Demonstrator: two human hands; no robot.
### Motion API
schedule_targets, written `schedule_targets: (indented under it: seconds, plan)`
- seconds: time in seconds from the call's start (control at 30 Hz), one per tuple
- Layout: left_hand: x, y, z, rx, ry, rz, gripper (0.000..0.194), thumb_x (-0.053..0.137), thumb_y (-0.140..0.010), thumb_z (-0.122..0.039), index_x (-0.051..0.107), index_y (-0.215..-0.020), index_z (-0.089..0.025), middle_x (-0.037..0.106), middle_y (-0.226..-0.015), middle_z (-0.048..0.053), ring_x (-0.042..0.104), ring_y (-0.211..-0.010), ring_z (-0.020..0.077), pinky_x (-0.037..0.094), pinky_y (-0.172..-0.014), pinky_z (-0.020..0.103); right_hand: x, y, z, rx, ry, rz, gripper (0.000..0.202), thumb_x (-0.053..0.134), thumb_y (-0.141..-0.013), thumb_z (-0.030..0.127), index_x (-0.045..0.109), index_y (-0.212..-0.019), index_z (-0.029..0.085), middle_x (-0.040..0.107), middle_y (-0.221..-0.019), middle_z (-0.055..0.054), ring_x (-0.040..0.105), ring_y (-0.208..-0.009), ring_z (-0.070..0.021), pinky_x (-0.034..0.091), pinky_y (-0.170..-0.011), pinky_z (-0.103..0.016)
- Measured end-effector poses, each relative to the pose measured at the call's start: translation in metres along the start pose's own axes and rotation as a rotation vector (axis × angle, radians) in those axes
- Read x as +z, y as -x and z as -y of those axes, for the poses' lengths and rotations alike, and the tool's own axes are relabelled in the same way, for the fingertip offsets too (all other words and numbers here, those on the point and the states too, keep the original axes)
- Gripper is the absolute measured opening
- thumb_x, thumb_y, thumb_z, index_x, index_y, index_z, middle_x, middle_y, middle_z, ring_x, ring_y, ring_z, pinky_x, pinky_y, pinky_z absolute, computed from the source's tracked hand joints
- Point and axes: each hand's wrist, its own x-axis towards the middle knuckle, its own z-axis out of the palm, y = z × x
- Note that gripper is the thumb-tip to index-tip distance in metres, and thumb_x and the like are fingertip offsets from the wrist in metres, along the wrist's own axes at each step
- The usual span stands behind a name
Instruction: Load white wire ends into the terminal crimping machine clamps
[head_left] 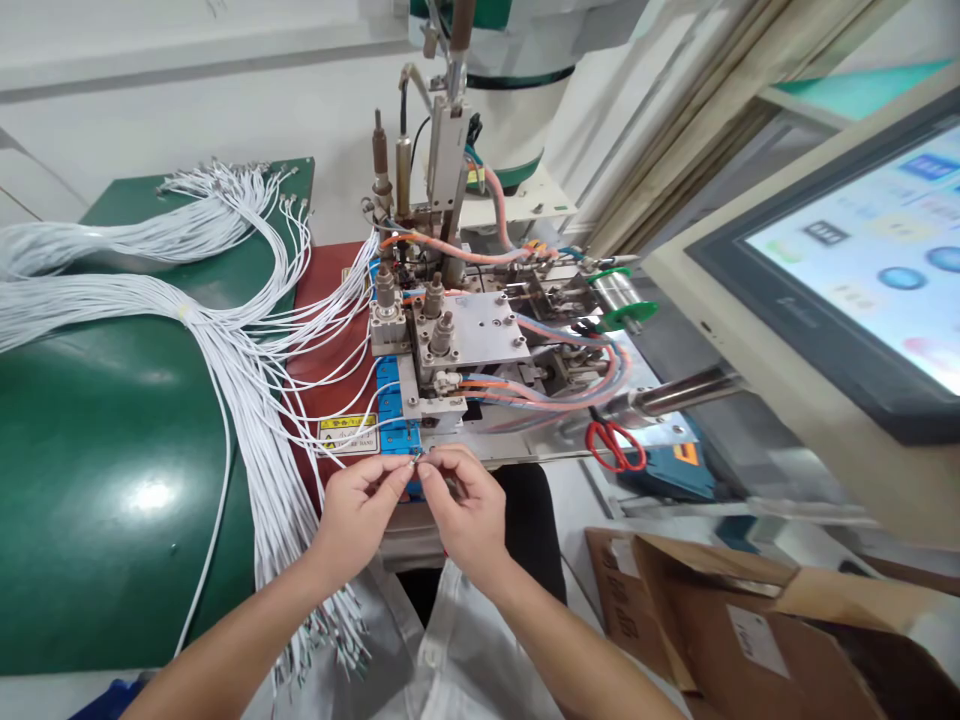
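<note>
My left hand [361, 510] pinches the end of a white cable at the front edge of the machine. Right beside it, my right hand [466, 500] is closed at the same small cable end, its thumb and forefinger meeting the left fingertips. Tiny coloured wires show between the fingers. Just behind the hands is a row of blue fixtures [397, 437], with single white cables running into it from the left. A large bundle of white cables [225, 400] fans out over the green table [112, 480] and hangs down past my left forearm.
Behind the hands stands the machine [480, 325] with hoses and a wire spool [616, 298]. Red-handled scissors [616, 445] lie to the right. A screen [877, 270] is at the far right, above cardboard boxes [735, 630]. A second cable bundle [150, 240] lies at the back left.
</note>
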Motion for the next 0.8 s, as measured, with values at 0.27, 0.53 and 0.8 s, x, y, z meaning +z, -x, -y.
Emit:
schedule_targets:
  seconds: [0.27,0.53,0.8]
  plan:
    - [0.001,0.001,-0.002,-0.033,0.007,0.002,0.021,0.056,-0.079,-0.028,0.07,-0.087,-0.016,0.069,-0.076,0.003,0.06,-0.065,0.0134,0.05,-0.061,0.022,-0.006,-0.005,0.003,-0.095,0.062,0.018,0.009,0.055,-0.076,0.016,0.059,-0.069,0.019,0.057,-0.068,-0.002,0.055,-0.064,-0.0135,0.045,-0.058,-0.026]
    - [-0.003,0.003,-0.001,0.074,-0.113,-0.029,0.018,0.055,-0.079,-0.025,0.07,-0.085,-0.018,0.071,-0.08,0.003,0.063,-0.07,0.0156,0.051,-0.065,0.025,-0.017,-0.016,0.013,-0.246,0.244,0.198,0.009,0.052,-0.077,0.016,0.056,-0.07,0.019,0.056,-0.068,-0.002,0.052,-0.063,-0.0134,0.043,-0.058,-0.026]
    - [-0.009,0.001,-0.009,0.187,-0.404,0.149,0.019,0.051,-0.079,-0.017,0.07,-0.076,-0.02,0.069,-0.072,0.0,0.062,-0.064,0.013,0.047,-0.061,0.022,-0.028,-0.025,0.018,-0.067,0.272,0.474,0.012,0.053,-0.07,0.011,0.052,-0.06,0.019,0.049,-0.061,0.002,0.046,-0.057,-0.011,0.037,-0.053,-0.022]
